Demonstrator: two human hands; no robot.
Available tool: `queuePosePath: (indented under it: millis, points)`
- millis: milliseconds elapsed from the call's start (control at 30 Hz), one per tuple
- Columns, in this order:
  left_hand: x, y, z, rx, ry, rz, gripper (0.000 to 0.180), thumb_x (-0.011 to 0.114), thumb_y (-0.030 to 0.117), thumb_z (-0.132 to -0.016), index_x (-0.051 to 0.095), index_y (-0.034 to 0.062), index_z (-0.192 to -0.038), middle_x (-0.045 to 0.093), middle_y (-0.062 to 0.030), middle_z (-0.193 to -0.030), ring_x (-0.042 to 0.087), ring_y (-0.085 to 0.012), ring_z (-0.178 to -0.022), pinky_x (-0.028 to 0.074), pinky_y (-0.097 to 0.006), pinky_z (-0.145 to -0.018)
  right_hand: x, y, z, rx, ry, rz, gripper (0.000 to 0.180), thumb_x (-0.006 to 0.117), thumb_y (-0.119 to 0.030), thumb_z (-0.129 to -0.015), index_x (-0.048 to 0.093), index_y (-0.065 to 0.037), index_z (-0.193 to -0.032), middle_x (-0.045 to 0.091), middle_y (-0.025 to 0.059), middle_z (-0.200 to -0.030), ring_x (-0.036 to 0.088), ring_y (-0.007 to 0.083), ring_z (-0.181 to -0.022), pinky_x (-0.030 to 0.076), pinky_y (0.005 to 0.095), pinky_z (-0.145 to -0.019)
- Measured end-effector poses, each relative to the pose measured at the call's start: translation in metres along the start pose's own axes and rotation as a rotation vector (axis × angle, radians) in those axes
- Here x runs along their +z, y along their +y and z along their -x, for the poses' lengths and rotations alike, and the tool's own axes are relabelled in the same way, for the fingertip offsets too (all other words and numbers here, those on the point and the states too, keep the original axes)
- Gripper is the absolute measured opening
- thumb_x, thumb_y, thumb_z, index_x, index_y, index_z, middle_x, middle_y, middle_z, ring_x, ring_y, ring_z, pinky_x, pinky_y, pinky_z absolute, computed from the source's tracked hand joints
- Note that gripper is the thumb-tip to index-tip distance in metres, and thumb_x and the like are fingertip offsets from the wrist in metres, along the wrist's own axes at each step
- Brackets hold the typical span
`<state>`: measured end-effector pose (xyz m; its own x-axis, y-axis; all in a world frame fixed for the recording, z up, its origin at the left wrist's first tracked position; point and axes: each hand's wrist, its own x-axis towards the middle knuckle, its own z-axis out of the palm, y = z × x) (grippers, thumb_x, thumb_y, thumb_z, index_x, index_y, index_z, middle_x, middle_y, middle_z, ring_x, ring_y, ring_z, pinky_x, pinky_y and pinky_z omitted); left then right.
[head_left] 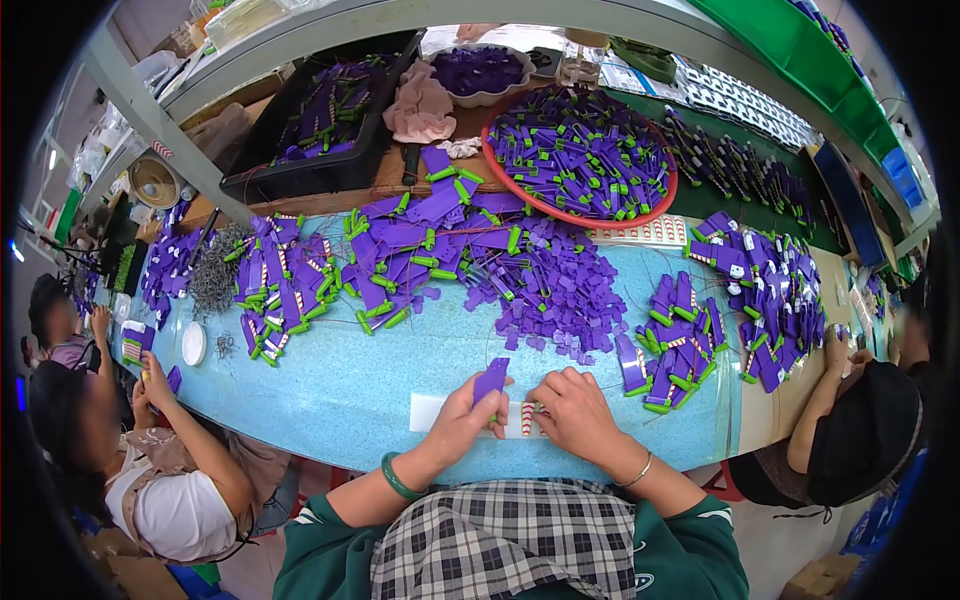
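My left hand (466,412) is closed around a flat purple plastic piece (490,379), which sticks up past the thumb; a bit of green shows at its lower end. Beneath both hands a white backing strip (428,408) lies on the blue table. On the strip, between the hands, is a small sticker with red and pale chevron stripes (527,420). The fingers of my right hand (582,412) are bent and pinched together at the sticker's right edge. How firmly they grip it is hidden by the hand.
Beyond my hands spread heaps of purple pieces with green ends (410,245) and small loose purple parts (560,290). A red-rimmed basket (673,187) and a black tray (345,172) hold more. Co-workers sit at left (175,490) and right (860,420). A shelf beam (420,20) crosses above.
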<state>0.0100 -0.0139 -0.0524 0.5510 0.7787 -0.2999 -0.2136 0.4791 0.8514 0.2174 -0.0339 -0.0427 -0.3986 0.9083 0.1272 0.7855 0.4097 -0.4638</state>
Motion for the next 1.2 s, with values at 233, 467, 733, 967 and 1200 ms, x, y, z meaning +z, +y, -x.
queuePosePath:
  millis: [233, 467, 733, 967, 1200]
  points:
    - [-0.005, -0.003, -0.005, 0.000, -0.067, 0.226, 0.040, 0.050, 0.027, -0.098, 0.044, -0.0022, -0.124, 0.055, -0.0036, -0.094, 0.056, -0.0144, -0.080, 0.050, -0.028, -0.072, 0.000, -0.004, -0.003, 0.005, 0.058, -0.041, 0.012, 0.069, -0.012, -0.073, 0.066, -0.015, -0.084, 0.055, -0.0015, -0.083, 0.051, 0.0182, -0.083, 0.036, 0.0349, -0.071]
    - [-0.002, -0.014, -0.011, -0.022, 0.101, -0.022, 0.017, 0.048, 0.011, -0.096, 0.044, 0.0057, -0.112, 0.058, -0.0082, -0.100, 0.062, -0.0197, -0.094, 0.055, -0.032, -0.077, 0.014, 0.002, -0.004, -0.052, 0.119, -0.077, 0.012, 0.072, -0.016, -0.072, 0.066, -0.015, -0.082, 0.055, -0.0029, -0.081, 0.051, 0.0177, -0.082, 0.035, 0.0342, -0.073]
    - [-0.005, -0.016, -0.007, 0.051, 0.116, 0.029, 0.017, 0.044, 0.009, -0.097, 0.042, 0.0070, -0.113, 0.059, -0.0097, -0.098, 0.062, -0.0211, -0.094, 0.055, -0.033, -0.075, 0.007, -0.006, -0.009, -0.009, 0.124, -0.061, 0.015, 0.074, -0.016, -0.069, 0.065, -0.014, -0.080, 0.055, -0.0021, -0.085, 0.051, 0.0177, -0.082, 0.035, 0.0348, -0.074]
    - [-0.005, -0.016, -0.008, 0.061, 0.133, 0.043, 0.016, 0.044, 0.007, -0.096, 0.044, 0.0050, -0.111, 0.059, -0.0091, -0.096, 0.062, -0.0196, -0.091, 0.055, -0.033, -0.075, 0.015, -0.003, -0.009, -0.036, 0.140, -0.102, 0.013, 0.073, -0.013, -0.069, 0.064, -0.015, -0.078, 0.055, -0.0024, -0.080, 0.051, 0.0177, -0.080, 0.035, 0.0356, -0.075]
    - [-0.009, -0.012, -0.008, 0.031, 0.106, -0.077, 0.020, 0.054, 0.008, -0.092, 0.054, 0.0008, -0.111, 0.062, -0.0057, -0.085, 0.062, -0.0140, -0.078, 0.053, -0.027, -0.070, 0.001, 0.007, -0.009, 0.061, 0.100, -0.543, 0.009, 0.071, -0.010, -0.073, 0.064, -0.011, -0.078, 0.065, 0.0007, -0.086, 0.059, 0.0199, -0.085, 0.039, 0.0357, -0.079]
